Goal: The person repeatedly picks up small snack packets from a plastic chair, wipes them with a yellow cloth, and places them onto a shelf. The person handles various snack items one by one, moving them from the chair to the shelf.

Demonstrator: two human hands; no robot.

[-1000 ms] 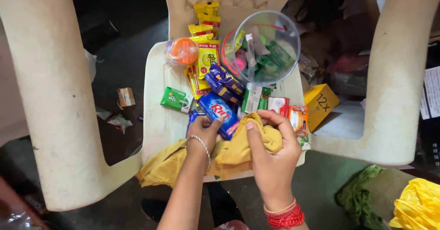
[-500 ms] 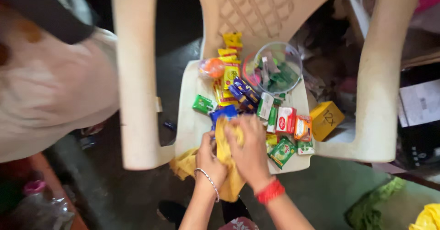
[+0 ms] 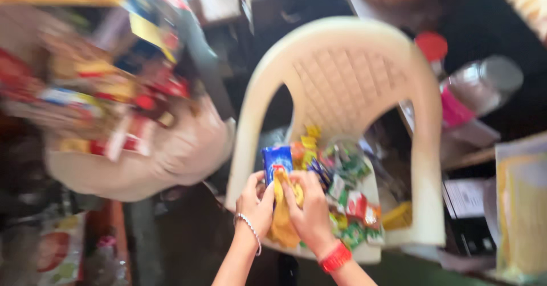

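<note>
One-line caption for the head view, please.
Both hands, left hand and right hand, rub a yellow cloth on a blue packet over a snack-strewn plastic chair; frame blurred.

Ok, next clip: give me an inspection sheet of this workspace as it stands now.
Surface: seat of a cream plastic chair, crowded.
Job's things: blue packet and yellow cloth, both held above the seat.
Clutter: small green, red and yellow packets across the seat.
Grippers: left hand and right hand grip the cloth and packet together.
Cables: nothing seen.
Surroundings: clear bottle with red cap at right; blurred packaged goods at left.
</note>
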